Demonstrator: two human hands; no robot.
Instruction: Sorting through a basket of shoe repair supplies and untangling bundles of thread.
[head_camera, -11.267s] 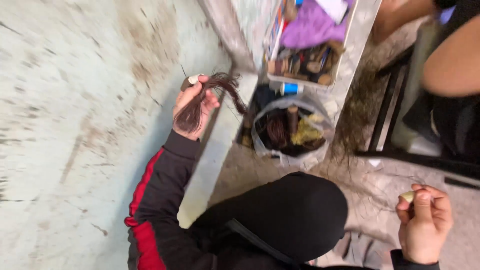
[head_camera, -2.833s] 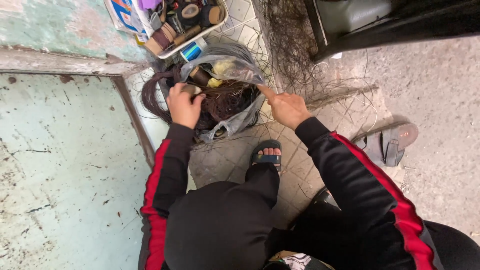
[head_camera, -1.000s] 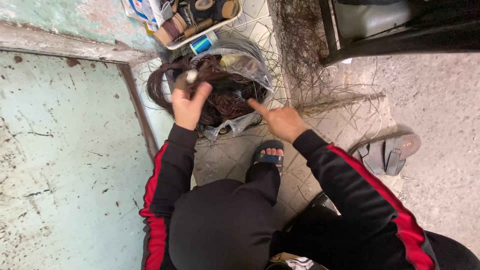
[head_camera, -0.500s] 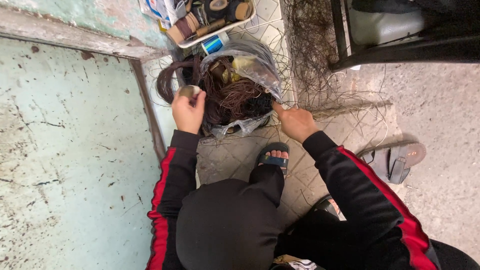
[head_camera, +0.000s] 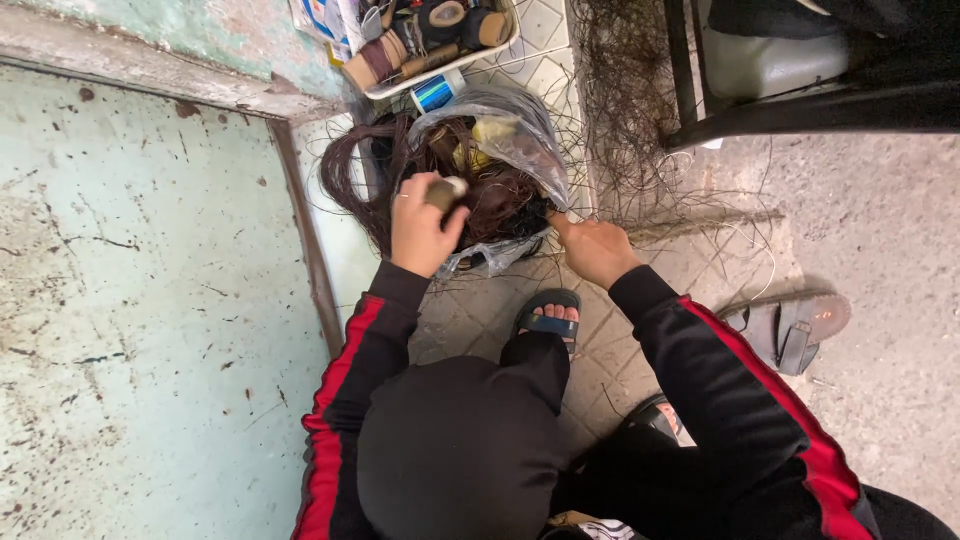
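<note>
The left hand (head_camera: 425, 225) hides most of its small tan object (head_camera: 447, 190); the tray (head_camera: 440, 75) is cut off.

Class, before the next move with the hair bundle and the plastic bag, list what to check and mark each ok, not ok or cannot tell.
1. Left hand grips the hair bundle: ok.
2. Right hand is at the plastic bag edge: ok; whether it pinches it: cannot tell.
3. Bag mouth open: ok.
4. Bundle free of the loose strands on the floor: cannot tell.
5. Tray of tools apart from the hands: ok.
</note>
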